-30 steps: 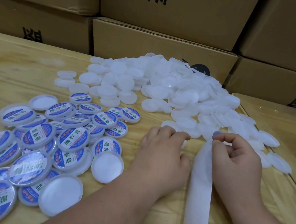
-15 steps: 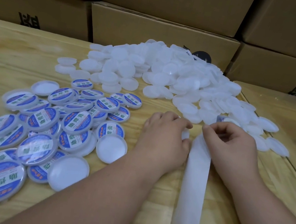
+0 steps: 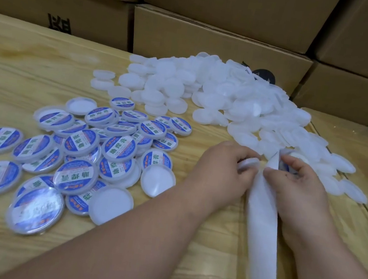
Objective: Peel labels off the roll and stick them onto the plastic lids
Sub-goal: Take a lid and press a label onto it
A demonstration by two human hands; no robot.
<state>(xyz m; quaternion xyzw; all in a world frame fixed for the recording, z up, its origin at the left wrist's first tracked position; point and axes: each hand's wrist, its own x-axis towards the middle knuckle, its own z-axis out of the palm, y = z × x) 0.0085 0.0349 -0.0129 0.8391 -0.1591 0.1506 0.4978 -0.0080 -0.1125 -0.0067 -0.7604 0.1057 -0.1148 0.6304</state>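
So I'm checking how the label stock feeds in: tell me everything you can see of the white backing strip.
The white backing strip is a long, plain ribbon of matte, slightly translucent paper, with no label showing along its length. It runs up the wooden table from the picture's bottom edge, narrowing and creasing at its far end, where the right hand pinches it. The left hand, gripping a plain lid, is beside it.

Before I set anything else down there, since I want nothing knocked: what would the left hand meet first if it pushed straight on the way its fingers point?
The left hand, holding a blank lid, points toward the backing strip and right hand. It would probably meet the strip first; depth is unclear.
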